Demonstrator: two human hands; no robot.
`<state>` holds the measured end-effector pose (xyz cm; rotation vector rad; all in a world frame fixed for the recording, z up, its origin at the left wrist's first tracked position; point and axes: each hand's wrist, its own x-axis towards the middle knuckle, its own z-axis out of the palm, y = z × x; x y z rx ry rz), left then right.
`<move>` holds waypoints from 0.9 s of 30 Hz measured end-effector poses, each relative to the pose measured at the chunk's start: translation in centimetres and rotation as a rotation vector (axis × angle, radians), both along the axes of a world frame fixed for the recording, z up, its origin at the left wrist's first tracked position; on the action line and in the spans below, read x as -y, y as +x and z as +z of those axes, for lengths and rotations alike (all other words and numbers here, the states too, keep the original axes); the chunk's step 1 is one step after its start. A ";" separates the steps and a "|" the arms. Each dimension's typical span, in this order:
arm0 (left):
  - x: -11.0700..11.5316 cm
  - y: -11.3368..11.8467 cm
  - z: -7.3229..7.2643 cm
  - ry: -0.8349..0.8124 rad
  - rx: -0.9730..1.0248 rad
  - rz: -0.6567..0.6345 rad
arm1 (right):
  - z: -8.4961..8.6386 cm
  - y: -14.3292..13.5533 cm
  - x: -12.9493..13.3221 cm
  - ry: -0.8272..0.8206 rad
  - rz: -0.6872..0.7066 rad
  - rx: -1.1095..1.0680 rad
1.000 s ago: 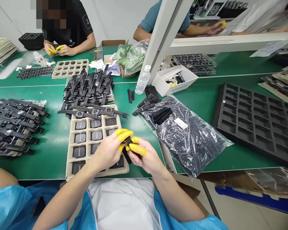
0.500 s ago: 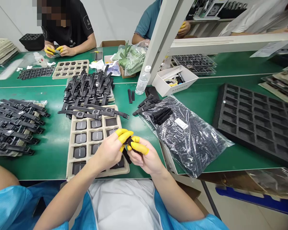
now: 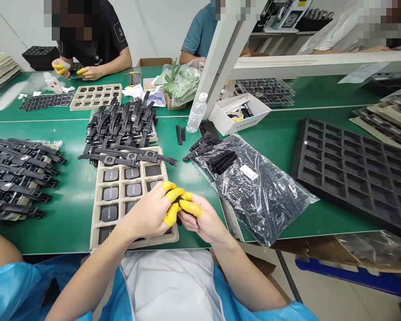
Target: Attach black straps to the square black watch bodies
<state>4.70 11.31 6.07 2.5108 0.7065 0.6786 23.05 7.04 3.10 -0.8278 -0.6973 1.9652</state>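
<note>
My left hand (image 3: 153, 209) and my right hand (image 3: 200, 216), both with yellow finger covers, meet over the right edge of a beige tray (image 3: 95, 223). Their fingers pinch a small black watch part (image 3: 178, 201), mostly hidden between the fingertips. Square black watch faces (image 3: 108, 213) sit in the tray's compartments. Black watches with straps (image 3: 120, 122) are piled at the tray's far end. To the right, loose black straps (image 3: 222, 160) rest on a clear plastic bag (image 3: 263, 191) full of dark items.
More strapped watches (image 3: 20, 174) lie at the left. Beyond my hands stand a bottle (image 3: 197, 113) and a white box (image 3: 239, 122). A black foam tray (image 3: 354, 169) is at the right. Two people sit across the green table (image 3: 70, 178), and an upright post (image 3: 225, 53) rises there.
My left fingers have closed further over the black part, which now shows less. Across the table, a person's gloved hands have moved apart. The view has shifted slightly.
</note>
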 end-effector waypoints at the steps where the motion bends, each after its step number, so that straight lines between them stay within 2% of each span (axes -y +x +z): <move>1: 0.0 -0.1 0.2 -0.031 0.034 -0.016 | 0.0 0.0 0.1 0.021 0.003 -0.006; 4: 0.1 -0.3 0.9 -0.077 0.099 -0.055 | 0.1 0.2 0.1 0.069 -0.002 -0.002; 8: 0.3 -0.4 1.6 -0.031 0.009 -0.041 | 0.2 0.5 0.0 0.186 0.007 0.088; 11: 0.6 -0.5 2.4 0.068 -0.108 -0.005 | 0.3 0.8 -0.1 0.392 -0.054 0.321; 14: 1.0 -1.4 3.7 0.144 -0.303 0.040 | 0.8 1.3 -0.5 0.685 -0.125 0.636; 17: 0.6 -3.6 5.4 0.150 -0.489 0.113 | 1.4 2.3 -1.3 0.911 -0.014 0.826; 20: -1.6 -6.0 6.8 0.161 -0.608 0.194 | 1.7 3.3 -2.2 0.982 0.025 1.009; 22: -3.8 -7.1 7.1 0.219 -0.692 0.192 | 1.3 3.4 -3.1 1.007 0.002 1.155; 24: -6.1 -7.4 6.7 0.250 -0.778 0.214 | 0.7 2.9 -4.1 1.014 -0.004 1.303; 27: -9.0 -7.1 5.3 0.154 -0.831 0.285 | -0.4 1.7 -6.1 0.943 0.000 1.480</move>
